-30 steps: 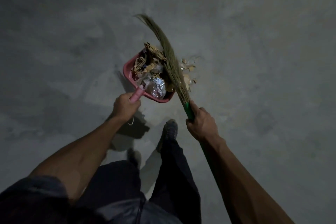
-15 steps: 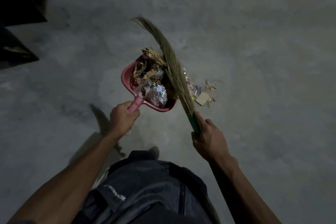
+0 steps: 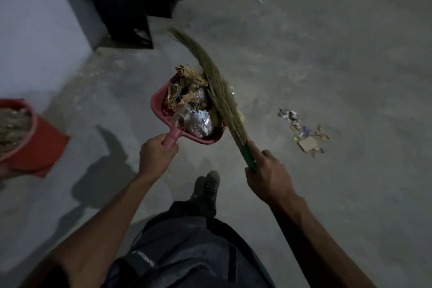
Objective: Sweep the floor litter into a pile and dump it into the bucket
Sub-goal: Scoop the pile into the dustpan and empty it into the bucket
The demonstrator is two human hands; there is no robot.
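Concrete floor [image 3: 304, 58] spreads grey and dim under everything. Red bucket [image 3: 35, 145] sits far to the left of the left hand [image 3: 157, 156], well apart from it and cut off by the frame edge, so only part of its rim and wall shows; it seems already to hold straw-coloured litter, though that is hard to make out. Nearer that bucket than the right, the left hand grips the pink handle of the dustpan [image 3: 161, 103], whose long axis runs up and slightly rightward away from the hand, heaped with paper scraps and a crumpled foil wrapper. Broom [image 3: 217, 91] lies across the pan's right side, bristles pointing up-left from the right hand [image 3: 268, 180], which clasps its green handle. Leftover scraps [image 3: 304, 133] lie on the floor to the right of that hand, near but apart. My judgement: the loaded pan must swing leftward to reach the bucket. A shoe [image 3: 208, 184] shows below the hands; the upper corners are too dark to read.
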